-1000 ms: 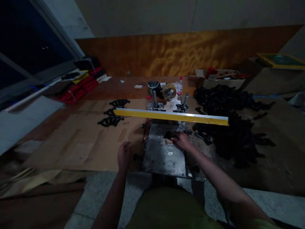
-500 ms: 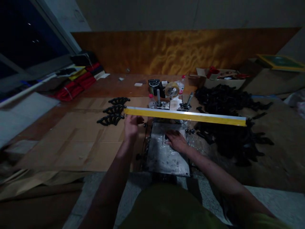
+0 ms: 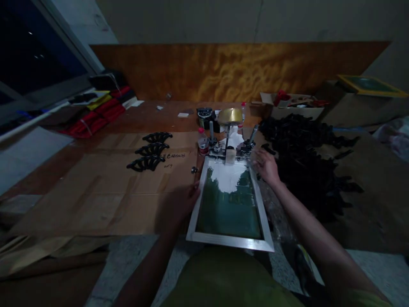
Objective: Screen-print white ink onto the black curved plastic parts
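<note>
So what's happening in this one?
Someone is working bare-handed at a metal-edged frame with a dark green panel, lying lowered in front of them. Their left hand is at its left edge and their right hand by its far right corner; whether either grips it is unclear. White paste covers the panel's far part. Three clusters of black curved pieces lie on cardboard to the left, with a black heap to the right.
</note>
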`<state>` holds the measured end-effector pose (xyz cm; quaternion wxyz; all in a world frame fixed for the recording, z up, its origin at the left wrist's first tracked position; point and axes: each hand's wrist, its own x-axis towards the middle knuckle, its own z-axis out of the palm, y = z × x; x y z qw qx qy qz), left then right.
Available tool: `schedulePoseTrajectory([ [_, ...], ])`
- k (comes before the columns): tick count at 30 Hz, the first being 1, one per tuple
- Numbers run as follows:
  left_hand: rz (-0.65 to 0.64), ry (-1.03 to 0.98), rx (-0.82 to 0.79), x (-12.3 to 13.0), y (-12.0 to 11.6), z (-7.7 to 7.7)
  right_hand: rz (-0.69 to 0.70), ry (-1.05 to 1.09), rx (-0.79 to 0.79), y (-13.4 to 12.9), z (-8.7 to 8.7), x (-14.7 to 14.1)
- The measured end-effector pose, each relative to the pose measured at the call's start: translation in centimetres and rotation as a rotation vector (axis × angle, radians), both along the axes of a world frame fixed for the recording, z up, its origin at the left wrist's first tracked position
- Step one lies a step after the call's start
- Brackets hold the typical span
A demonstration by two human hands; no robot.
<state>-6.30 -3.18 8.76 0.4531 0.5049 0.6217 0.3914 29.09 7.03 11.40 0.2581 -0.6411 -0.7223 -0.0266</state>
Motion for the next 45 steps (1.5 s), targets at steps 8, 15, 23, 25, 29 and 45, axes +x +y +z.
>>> schedulePoseTrajectory([
  [8,-0.033,-0.209,-0.055,0.9,0.7,-5.6,0.266,-0.329,-0.367,3.1,1.2,-9.0],
  [15,-0.012,-0.260,-0.074,0.7,0.8,-6.8,0.221,-0.447,-0.320,-0.9,0.5,-9.4],
  [23,0.012,-0.246,-0.088,0.8,0.5,-6.3,0.773,-0.382,-0.326,-4.8,0.4,-7.7],
  [25,0.015,-0.235,-0.087,0.8,0.5,-6.3,0.719,-0.321,-0.327,-4.1,0.6,-7.6],
  [29,0.011,-0.264,-0.083,0.7,0.6,-6.3,0.579,-0.265,-0.204,-3.9,-0.7,-8.1],
  [45,-0.022,-0.048,0.048,-1.0,2.6,3.1,0.025,-0.148,-0.184,4.4,5.6,-4.9],
])
